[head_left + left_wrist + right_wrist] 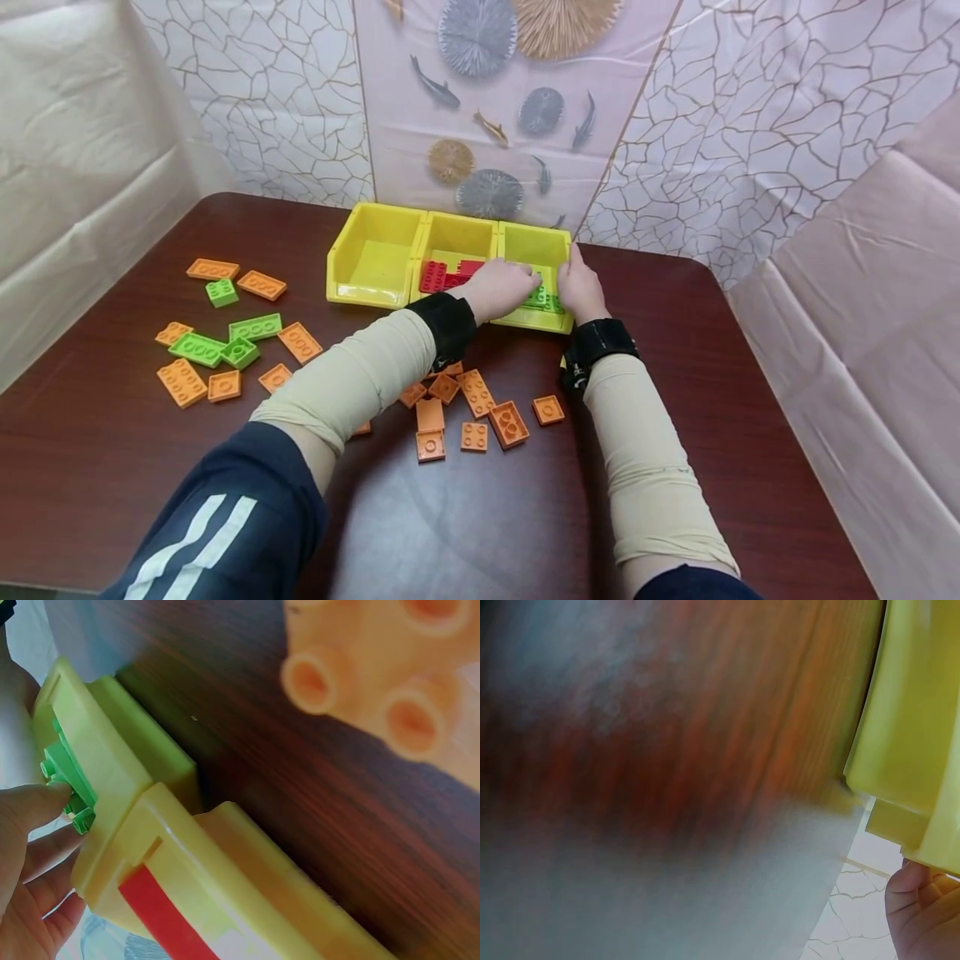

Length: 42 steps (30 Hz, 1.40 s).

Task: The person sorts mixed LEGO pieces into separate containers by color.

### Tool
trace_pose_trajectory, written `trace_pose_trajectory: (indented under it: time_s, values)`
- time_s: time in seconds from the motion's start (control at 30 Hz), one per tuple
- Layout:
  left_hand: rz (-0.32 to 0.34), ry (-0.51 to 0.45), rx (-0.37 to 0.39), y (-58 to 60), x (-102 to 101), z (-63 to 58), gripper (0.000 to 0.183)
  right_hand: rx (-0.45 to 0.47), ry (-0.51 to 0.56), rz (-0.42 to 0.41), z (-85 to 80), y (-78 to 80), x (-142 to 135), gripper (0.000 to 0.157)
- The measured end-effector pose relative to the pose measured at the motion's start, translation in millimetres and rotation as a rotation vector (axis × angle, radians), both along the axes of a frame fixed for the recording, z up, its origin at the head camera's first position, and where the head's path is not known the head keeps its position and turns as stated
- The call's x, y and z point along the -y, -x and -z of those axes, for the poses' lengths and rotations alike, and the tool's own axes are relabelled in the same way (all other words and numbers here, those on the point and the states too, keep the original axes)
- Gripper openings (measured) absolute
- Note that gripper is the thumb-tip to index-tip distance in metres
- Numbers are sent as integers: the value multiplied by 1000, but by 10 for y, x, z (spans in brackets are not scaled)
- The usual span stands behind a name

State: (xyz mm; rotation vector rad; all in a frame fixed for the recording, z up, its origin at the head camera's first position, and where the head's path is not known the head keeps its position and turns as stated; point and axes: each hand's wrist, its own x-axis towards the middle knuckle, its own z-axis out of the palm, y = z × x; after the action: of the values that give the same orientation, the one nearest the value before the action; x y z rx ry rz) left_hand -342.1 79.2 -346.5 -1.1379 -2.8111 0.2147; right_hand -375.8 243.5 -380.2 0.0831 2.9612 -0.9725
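Note:
Three yellow bins (pixel 374 292) stand joined in a row at the back of the table. My left hand (pixel 498 289) reaches into the right-hand bin, partly covering the green bricks (pixel 553 305) there. In the left wrist view its thumb and fingers pinch a green brick (pixel 64 769) just inside the front wall. At the right end of the row, my right hand (pixel 582 290) grips the side of that bin, thumb up along the rim; the right wrist view shows curled fingers (pixel 907 889) at the bin's edge. Red bricks (pixel 433 277) lie in the middle bin.
Orange bricks (pixel 508 425) are scattered over the dark wooden table (pixel 675 350) in front of the bins and under the left forearm. Farther left lie green bricks (pixel 255 327) mixed with more orange ones (pixel 182 382). A patterned cloth (pixel 491 108) hangs behind the table.

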Motion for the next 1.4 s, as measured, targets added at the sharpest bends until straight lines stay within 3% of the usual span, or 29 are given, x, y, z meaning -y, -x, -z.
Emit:
trace_pose_trajectory:
  time_s: [0.3,0.47,0.6,0.7,0.77,0.87,1.0,1.2,1.4]
  values:
    - [-8,4,35,-84,228,37,22,-4,12,-17,55,16,103,53]
    - [5,-57,84,-154,406,39,26,1,26,-28,98,14,154,54]
    - [-131,-284,271,-227,700,-29,41,8,29,-42,113,17,192,54]
    - [-304,-497,392,-286,1050,-98,50,7,28,-48,99,28,209,53]
    - [-361,-533,402,-347,1357,-151,51,5,22,-50,82,35,217,53]
    - [-323,-393,281,-465,1909,-199,43,11,16,-56,54,37,218,54]
    - [-243,-185,42,-597,2585,-207,30,7,0,-57,15,21,150,54]
    - [-355,-162,79,-758,3149,-211,30,-14,-8,-43,-13,-20,9,54]
    - [-405,-90,188,-945,3398,-60,25,-10,1,-63,-3,-48,40,54]
